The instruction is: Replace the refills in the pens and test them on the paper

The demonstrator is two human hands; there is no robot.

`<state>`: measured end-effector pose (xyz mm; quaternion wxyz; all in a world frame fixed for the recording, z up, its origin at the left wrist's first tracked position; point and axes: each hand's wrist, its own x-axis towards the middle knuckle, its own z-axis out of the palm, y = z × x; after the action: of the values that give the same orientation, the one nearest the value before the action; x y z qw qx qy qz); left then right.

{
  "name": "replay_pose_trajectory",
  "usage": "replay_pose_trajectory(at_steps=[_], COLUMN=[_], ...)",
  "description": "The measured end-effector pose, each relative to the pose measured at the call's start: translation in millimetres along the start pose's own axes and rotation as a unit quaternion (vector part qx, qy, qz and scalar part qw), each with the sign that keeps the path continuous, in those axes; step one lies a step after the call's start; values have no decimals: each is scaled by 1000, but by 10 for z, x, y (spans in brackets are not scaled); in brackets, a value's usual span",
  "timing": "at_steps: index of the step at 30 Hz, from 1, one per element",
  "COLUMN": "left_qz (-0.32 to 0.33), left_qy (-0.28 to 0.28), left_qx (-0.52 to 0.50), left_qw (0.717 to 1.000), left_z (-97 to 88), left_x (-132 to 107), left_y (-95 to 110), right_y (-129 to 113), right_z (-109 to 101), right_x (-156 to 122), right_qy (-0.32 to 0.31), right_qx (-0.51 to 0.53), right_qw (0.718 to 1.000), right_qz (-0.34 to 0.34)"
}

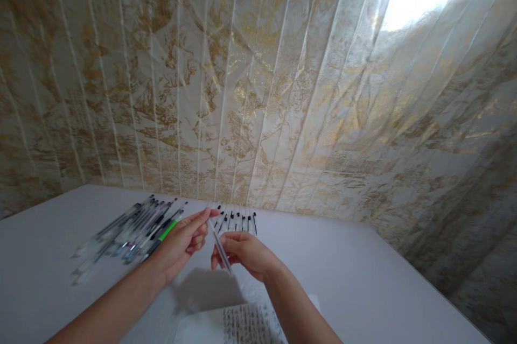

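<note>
A slim clear-barrelled pen (pixel 221 250) slants between my two hands above the table. My left hand (pixel 189 235) pinches its upper end with thumb and forefinger, the other fingers curled in. The pinch hides whatever tops that end. My right hand (pixel 247 251) is closed around the lower barrel, thumb and fingers holding it from the right. Left of my hands lies a loose spread of many pens (pixel 141 225), partly blurred, including one with a bright green barrel (pixel 168 230). Beyond my right hand, several black-capped pens (pixel 243 223) lie side by side in a row.
Paper with dark handwritten columns (pixel 246 322) lies at the near edge, partly under my right forearm. The white table (pixel 339 263) ends at a gold-patterned curtain (pixel 242 91) along the back. Bright light comes through at the upper right.
</note>
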<state>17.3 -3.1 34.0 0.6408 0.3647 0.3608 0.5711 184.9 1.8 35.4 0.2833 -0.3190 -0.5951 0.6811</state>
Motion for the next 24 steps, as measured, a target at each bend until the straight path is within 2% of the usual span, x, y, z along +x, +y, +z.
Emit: replay_pose_trajectory(at_steps=[3,7,12,17,19,22,24], left_qz=[5,7,12,8,8,8,7], left_qy=[-1,-6,-3,3,1,2,4], left_qx=[1,0,-6,-4,-4,-10,-14], left_qw=[1000,1000,1000,1000,1000,1000,1000], left_z=[-10,-34,-32,-18,-20,-30,-40], left_x=[11,41,35,23,30,47,58], left_y=[-6,-26,-21,-2,-5,-14,-24], right_y=[10,30,49,58,70,83,84], right_z=[4,25,45,30,28,19,5], right_x=[11,24,34,36,46,62,69], right_qy=[17,-34,19,-45,-27,36,53], right_qx=[33,58,58,33,41,34,18], right_qw=[999,998,998,998,999,999,998], right_qz=[3,19,-5,27,14,-12,-5])
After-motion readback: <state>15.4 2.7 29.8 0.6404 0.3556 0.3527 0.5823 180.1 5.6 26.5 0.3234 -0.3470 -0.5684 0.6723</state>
